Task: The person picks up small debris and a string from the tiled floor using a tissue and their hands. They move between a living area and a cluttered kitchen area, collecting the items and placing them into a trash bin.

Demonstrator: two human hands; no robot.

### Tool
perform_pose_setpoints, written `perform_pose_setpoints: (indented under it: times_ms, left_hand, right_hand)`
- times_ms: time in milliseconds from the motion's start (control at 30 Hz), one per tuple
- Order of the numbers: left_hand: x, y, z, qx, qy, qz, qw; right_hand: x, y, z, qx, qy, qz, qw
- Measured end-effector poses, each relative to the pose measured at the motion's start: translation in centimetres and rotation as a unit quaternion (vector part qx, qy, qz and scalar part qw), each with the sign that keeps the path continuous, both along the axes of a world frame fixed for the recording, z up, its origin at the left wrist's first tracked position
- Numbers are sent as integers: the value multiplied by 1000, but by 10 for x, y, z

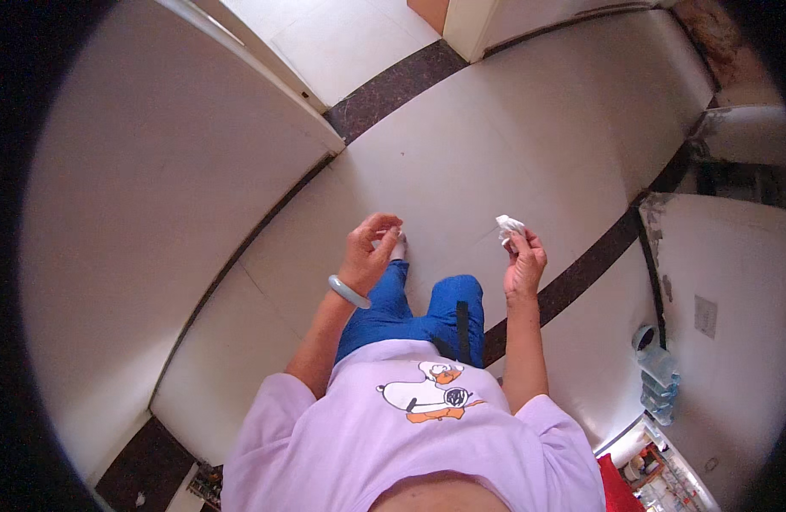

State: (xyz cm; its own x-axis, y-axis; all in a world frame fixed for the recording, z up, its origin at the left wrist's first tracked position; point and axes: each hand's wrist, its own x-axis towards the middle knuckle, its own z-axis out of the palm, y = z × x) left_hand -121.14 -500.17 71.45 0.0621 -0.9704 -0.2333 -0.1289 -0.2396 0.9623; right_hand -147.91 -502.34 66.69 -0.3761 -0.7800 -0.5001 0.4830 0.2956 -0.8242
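Note:
My right hand (pixel 525 261) is raised in front of my right leg, its fingers pinching a crumpled white tissue (pixel 509 225). A pale bangle (pixel 349 292) circles my left wrist. Above my left leg, my left hand (pixel 367 248) has loosely curled fingers, with the thumb close to the index finger. Whether anything small sits between them cannot be made out against the pale foot behind. The two hands are well apart. Below them are my blue trousers (pixel 374 320).
Pale floor tiles (pixel 431 173) are crossed by dark stone bands (pixel 582 269). A doorway with a dark threshold (pixel 393 80) lies ahead, beside a wide pale panel (pixel 175 160) at left. By the right wall stand clear bluish plastic containers (pixel 658 387). A cluttered shelf (pixel 655 470) is at lower right.

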Motion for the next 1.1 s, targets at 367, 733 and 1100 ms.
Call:
perform_pose_setpoints:
  times_ms: [367,733,1100]
  left_hand:
    - [-13,-124,-96,117,26,160,980]
    - [-18,-189,-335,161,-7,239,957]
    - [37,-171,-565,198,-49,321,925]
  right_hand:
    - [2,-196,-153,35,148,208,966]
    - [96,-309,-413,17,397,415,818]
    - [206,-302,-698,-49,534,516,668]
